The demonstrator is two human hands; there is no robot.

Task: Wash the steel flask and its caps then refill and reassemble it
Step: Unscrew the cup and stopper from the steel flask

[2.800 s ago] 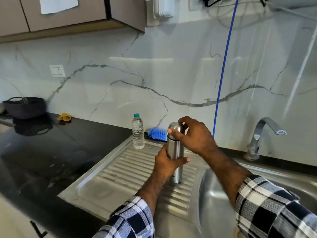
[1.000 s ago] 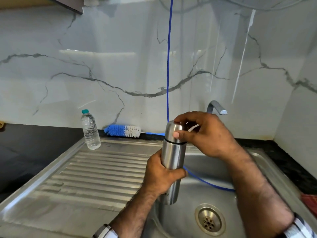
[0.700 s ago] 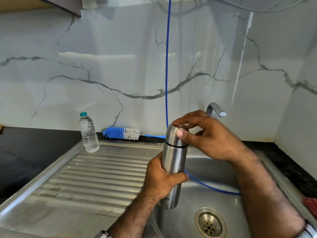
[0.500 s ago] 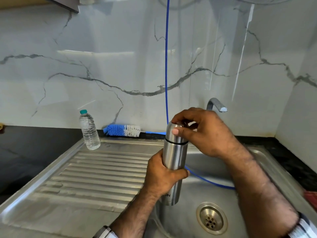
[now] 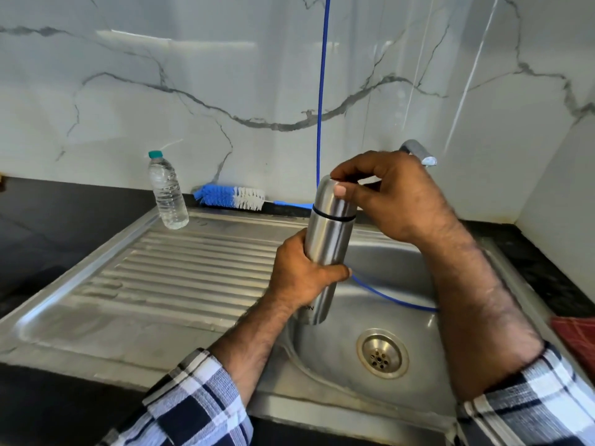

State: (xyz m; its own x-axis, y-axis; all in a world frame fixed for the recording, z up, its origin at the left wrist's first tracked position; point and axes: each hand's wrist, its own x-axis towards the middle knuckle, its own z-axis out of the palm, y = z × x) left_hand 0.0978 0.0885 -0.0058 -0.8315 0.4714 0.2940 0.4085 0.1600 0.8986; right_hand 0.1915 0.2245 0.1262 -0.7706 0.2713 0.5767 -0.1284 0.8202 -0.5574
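I hold the steel flask (image 5: 326, 243) upright over the left edge of the sink basin (image 5: 402, 284). My left hand (image 5: 302, 278) is wrapped around its lower body. My right hand (image 5: 392, 197) grips the steel outer cap (image 5: 333, 199) at the top, thumb in front and fingers over the crown. A dark ring marks the seam between cap and body. The cap sits on the flask; any inner cap is hidden.
A small water bottle (image 5: 167, 191) stands at the back of the ribbed drainboard (image 5: 180, 272). A blue and white bottle brush (image 5: 230, 196) lies against the wall. A blue hose (image 5: 322, 91) hangs down into the basin. The tap (image 5: 418, 152) is behind my right hand. The drain (image 5: 381, 352) is below. A red cloth (image 5: 576, 336) lies at right.
The flask was carried from the drainboard to above the basin. Over the last second both hands keep their grip, with the right fingers shifting slightly on the cap; my view dips lower.
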